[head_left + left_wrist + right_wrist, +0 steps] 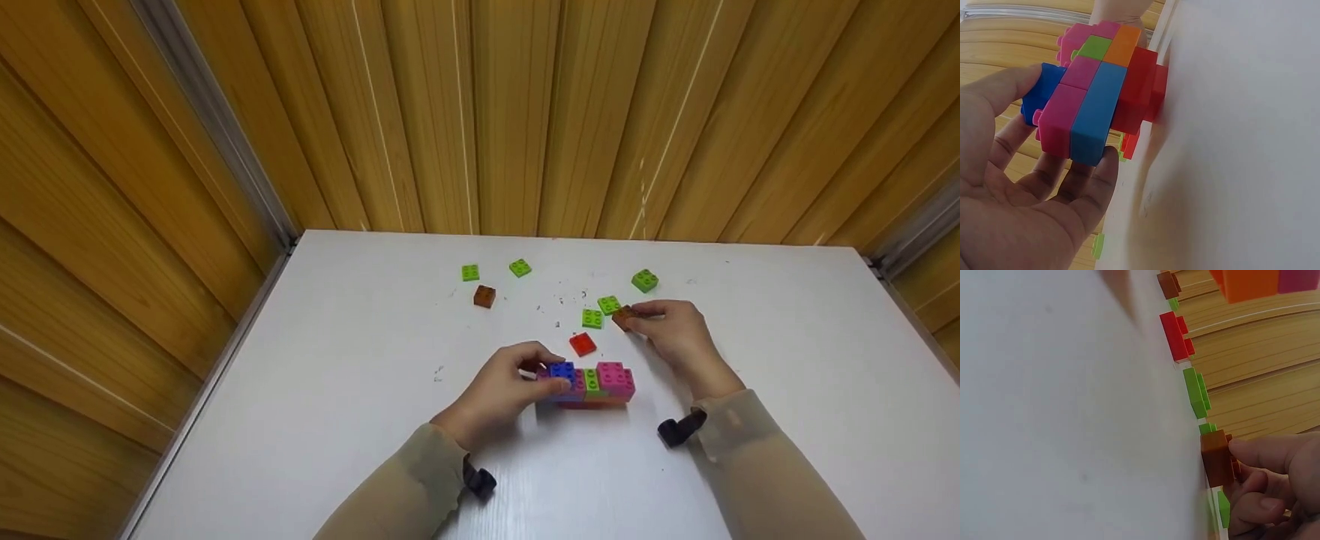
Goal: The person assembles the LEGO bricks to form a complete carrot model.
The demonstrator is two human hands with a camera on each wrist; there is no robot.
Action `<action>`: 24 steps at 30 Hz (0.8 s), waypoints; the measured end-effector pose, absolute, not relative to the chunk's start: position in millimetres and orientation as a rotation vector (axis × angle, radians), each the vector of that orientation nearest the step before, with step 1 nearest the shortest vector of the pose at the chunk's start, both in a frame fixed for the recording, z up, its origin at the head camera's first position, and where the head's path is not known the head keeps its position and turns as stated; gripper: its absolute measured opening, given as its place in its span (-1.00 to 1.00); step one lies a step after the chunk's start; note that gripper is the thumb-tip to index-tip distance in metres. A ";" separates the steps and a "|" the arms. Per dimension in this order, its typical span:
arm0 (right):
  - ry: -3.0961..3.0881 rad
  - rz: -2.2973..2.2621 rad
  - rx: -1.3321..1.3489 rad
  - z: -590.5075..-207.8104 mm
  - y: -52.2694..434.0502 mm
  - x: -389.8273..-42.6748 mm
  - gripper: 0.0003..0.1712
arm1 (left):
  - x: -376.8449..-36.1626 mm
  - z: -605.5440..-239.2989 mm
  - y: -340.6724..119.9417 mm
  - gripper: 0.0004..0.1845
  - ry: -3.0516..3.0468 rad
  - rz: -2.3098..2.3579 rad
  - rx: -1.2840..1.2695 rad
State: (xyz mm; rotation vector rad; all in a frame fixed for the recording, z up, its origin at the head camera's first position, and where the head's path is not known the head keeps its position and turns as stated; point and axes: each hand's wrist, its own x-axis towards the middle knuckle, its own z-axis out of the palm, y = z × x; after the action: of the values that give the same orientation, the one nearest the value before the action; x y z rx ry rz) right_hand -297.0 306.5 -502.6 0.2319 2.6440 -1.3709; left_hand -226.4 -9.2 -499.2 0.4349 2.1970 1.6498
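Note:
A block of joined bricks in pink, blue, green, orange and red stands on the white table. My left hand grips its left end, thumb and fingers curled round the blue and pink bricks. My right hand reaches further back and pinches a brown brick that rests on the table; the right wrist view shows fingertips on that brown brick. A loose red brick lies between the hands, with two green bricks behind it.
More loose bricks lie toward the back: two green ones, a brown one and a green one. Wooden panel walls close in the table at the back and both sides.

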 end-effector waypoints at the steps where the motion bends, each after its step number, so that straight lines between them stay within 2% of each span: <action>1: 2.647 -1.368 0.235 -502.6 307.0 -297.4 -0.38 | -226.3 -499.1 -9.2 -0.77 2.199 1.649 0.433; 11: 2.644 -1.327 0.247 -502.5 309.6 -299.3 -0.34 | -225.4 -499.7 -8.4 -0.77 2.195 1.679 0.437; 17: 2.637 -1.302 0.240 -504.1 310.6 -299.2 -0.11 | -226.9 -500.8 -8.2 -0.75 2.193 1.659 0.443; 24: 2.583 -1.346 0.267 -503.9 310.1 -297.7 -0.26 | -226.7 -500.5 -8.5 -0.76 2.193 1.662 0.441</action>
State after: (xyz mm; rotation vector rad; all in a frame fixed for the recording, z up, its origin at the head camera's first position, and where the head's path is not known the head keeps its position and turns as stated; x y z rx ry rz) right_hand -297.7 310.1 -503.9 0.2670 2.5826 -1.3460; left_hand -226.7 -8.5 -500.5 0.4414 2.1934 1.6618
